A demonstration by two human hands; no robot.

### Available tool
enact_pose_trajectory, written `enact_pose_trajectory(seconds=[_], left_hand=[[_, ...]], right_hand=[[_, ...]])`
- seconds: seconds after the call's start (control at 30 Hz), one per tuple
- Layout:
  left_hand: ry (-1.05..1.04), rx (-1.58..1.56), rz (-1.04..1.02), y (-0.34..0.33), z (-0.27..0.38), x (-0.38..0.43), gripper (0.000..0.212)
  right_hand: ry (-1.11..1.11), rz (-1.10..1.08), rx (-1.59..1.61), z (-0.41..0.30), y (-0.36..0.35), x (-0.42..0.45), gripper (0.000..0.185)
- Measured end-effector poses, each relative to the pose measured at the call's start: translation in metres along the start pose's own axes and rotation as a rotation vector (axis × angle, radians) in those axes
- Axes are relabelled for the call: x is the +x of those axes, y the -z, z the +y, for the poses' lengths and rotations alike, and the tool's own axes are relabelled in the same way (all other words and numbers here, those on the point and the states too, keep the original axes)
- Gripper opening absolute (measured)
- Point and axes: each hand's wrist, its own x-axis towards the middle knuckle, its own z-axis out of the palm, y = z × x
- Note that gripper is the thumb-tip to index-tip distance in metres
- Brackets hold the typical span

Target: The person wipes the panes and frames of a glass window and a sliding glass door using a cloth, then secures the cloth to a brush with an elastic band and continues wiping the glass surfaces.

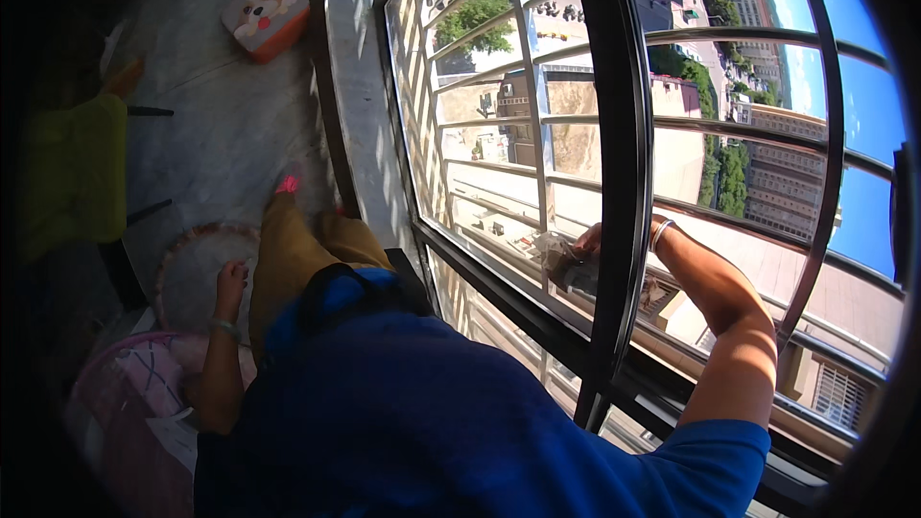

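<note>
My right arm reaches out through the open part of the window, past the black window frame point(624, 122). Beyond the glass, my right hand point(590, 239) grips a crumpled greyish cloth-like thing point(572, 270); the frame hides part of the hand. A bracelet circles that wrist. My left hand point(232, 280) hangs low by my left thigh with its fingers curled. A small pale spot shows at its fingertips, and I cannot tell if something is held. The window pane point(496, 151) stands before me.
Metal security bars point(734, 131) run outside the window, high above a street. A storage box point(265, 18) with a dog picture stands on the floor by the sill point(363, 86). To my left are a hoop point(173, 252), a pink mesh basket point(137, 374) and a yellow-green chair-like thing point(75, 173).
</note>
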Motion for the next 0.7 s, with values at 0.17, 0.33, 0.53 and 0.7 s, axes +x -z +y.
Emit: enact_pose_trajectory(seconds=[0.17, 0.33, 0.53, 0.7], left_hand=[[-0.236, -0.012, -0.256, -0.011, 0.084, 0.078, 0.027], [-0.553, 0.158, -0.489, -0.025, 0.235, 0.059, 0.027], [-0.949, 0.105, -1.111, -0.069, 0.382, -0.073, 0.04], [-0.772, -0.122, -1.653, -0.121, 0.428, -0.175, 0.058]], right_hand=[[-0.374, 0.471, -0.868, -0.071, -0.04, -0.055, 0.024], [-0.282, 0.94, -0.622, -0.127, -0.126, -0.131, 0.037], [1.048, 1.271, 0.183, -0.1, -0.255, -0.156, 0.048], [1.567, 1.167, 0.723, -0.074, -0.323, -0.029, 0.043]])
